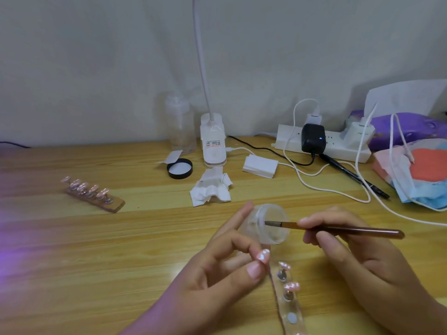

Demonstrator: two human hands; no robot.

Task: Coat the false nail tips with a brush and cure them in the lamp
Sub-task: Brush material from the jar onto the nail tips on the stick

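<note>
Left hand (217, 274): curled, thumb and a finger pinching a glossy pink false nail tip (263, 255) just below the small clear glass jar (268, 224); the index finger lies straight along the jar's left side.
Right hand (350, 257): just right of the jar, fingers and thumb gripping a brown-handled brush (338, 229).
Purple glow (7, 213): far left of the jar, at the picture's edge, on the light wooden table (72, 262).
Wooden strip holder (93, 194): well left of the jar and further back, carrying a row of pink nail tips on studs.
Clear plastic bottle (180, 124): far behind the jar to the left, by the wall.
Black round lid (179, 168): behind the jar to the left, white inside facing up.
White clip desk lamp (214, 143): behind the jar, beyond the lid, neck rising out of view.
Crumpled white wipe (210, 189): just behind the jar, slightly left.
Jar: tilted, mouth towards the right hand, between the two hands; what supports it cannot be told.
Brush tip: inside the jar's mouth.
Clear strip holder (287, 293): just below the jar, bearing more pink tips on studs.
White power strip (321, 143): behind the jar to the right, with a black adapter (312, 138) plugged in.
Blue face mask (418, 189): far right of the jar.
</note>
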